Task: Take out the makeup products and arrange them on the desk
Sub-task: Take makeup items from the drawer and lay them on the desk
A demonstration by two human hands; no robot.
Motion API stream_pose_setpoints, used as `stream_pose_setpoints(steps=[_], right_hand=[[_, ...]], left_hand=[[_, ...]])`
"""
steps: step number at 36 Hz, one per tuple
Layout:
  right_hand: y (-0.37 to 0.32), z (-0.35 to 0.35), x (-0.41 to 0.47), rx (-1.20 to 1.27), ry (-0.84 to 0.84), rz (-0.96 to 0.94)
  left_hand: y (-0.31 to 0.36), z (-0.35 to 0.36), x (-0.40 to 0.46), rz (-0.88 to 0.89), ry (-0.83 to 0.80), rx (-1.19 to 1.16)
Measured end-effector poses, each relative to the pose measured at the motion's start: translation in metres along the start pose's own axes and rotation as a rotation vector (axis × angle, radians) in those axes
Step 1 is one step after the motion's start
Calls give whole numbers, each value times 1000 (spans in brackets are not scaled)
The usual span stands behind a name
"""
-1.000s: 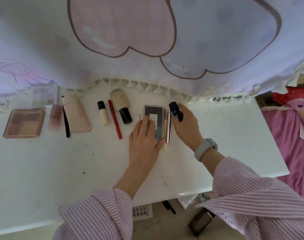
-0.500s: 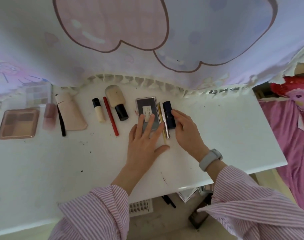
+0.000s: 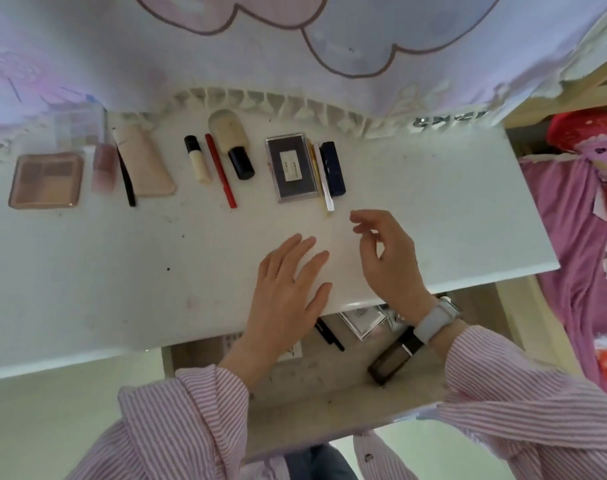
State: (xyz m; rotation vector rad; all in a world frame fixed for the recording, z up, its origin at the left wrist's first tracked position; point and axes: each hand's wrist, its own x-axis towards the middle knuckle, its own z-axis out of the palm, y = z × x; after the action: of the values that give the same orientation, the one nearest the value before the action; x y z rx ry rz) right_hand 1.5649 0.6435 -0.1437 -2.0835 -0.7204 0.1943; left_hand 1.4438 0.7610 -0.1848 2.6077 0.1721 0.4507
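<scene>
White desk (image 3: 122,271), marked with dark specks, under a pastel curtain (image 3: 295,46).

Nearest, 6 o'clock: open drawer (image 3: 329,386) below the desk edge, holding a black pen (image 3: 329,333), a dark box (image 3: 395,355) and a silvery packet (image 3: 362,318), partly hidden by the wrists.

Centre: left hand (image 3: 284,299), fingers spread wide and flat, empty. Right hand (image 3: 388,261) just beside it at 3 o'clock, fingers loosely curled, holding nothing; grey watch (image 3: 433,320) on the wrist.

Far row, 9 to 1 o'clock: pink palette (image 3: 46,180), pink tube (image 3: 103,168), black pencil (image 3: 127,178), beige pouch (image 3: 146,164), cream tube (image 3: 198,159), red pencil (image 3: 220,171), round brush (image 3: 231,147), dark compact (image 3: 291,168), silver stick (image 3: 325,181), navy lipstick (image 3: 334,168). Both hands well clear of them.
</scene>
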Motion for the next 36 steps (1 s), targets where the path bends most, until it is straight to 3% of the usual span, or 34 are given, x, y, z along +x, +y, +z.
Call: stream_pose_setpoints(steps=[3, 6, 9, 11, 14, 18, 21, 25, 28, 33, 36], right_hand=[[4, -4, -53, -23, -108, -64], [16, 2, -100, -143, -374, -49], [32, 17, -130, -332, -647, 91], [44, 32, -138, -422, -717, 161], [57, 56, -136, -626, -753, 190], [54, 85, -125, -844, -737, 170], [61, 103, -122, -858, -705, 183], [63, 116, -124, -787, -564, 295], [65, 113, -132, -819, -705, 335], [68, 100, -133, -747, -860, 384], [65, 93, -134, -686, -902, 382]], left_hand=[[17, -5, -48, 10, -8, -106], [22, -6, -92, 4, -79, -145], [14, 0, -126, -104, -227, -69], [2, 10, -141, -236, -359, 81], [-19, 27, -155, -425, -602, 228], [-31, 41, -166, -475, -807, 260], [-27, 40, -169, -479, -805, 267], [-26, 36, -175, -372, -626, 301], [-30, 38, -170, -366, -554, 313], [-37, 42, -148, -436, -787, 395], [-38, 46, -140, -436, -826, 423]])
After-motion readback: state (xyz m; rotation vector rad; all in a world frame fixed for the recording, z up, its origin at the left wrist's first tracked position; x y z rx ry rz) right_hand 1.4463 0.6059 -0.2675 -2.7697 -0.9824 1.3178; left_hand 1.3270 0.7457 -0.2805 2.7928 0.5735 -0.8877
